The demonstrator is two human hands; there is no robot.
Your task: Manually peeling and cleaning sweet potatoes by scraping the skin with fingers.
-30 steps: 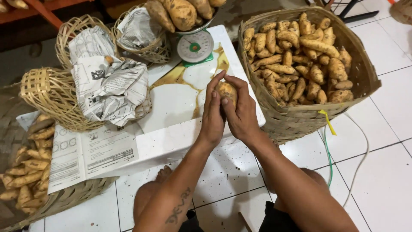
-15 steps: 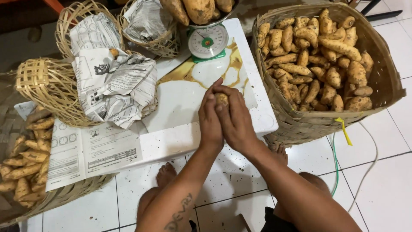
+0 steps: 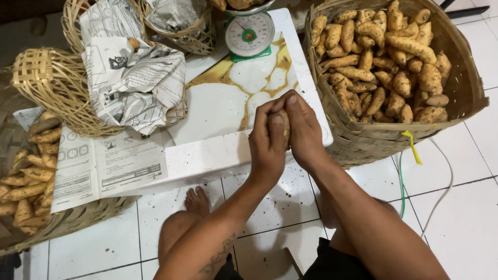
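Both hands, left hand [image 3: 267, 142] and right hand [image 3: 306, 136], clasp one tuber [image 3: 285, 124] above the white board [image 3: 207, 155], big basket [image 3: 363, 140] at right near-full of tubers, left basket [image 3: 78, 220] partly filled, scale [image 3: 250, 33] behind, tiled floor [image 3: 467, 223] speckled with dirt.

L hand [image 3: 268, 142], R hand [image 3: 305, 132], pressed together, fingers curled
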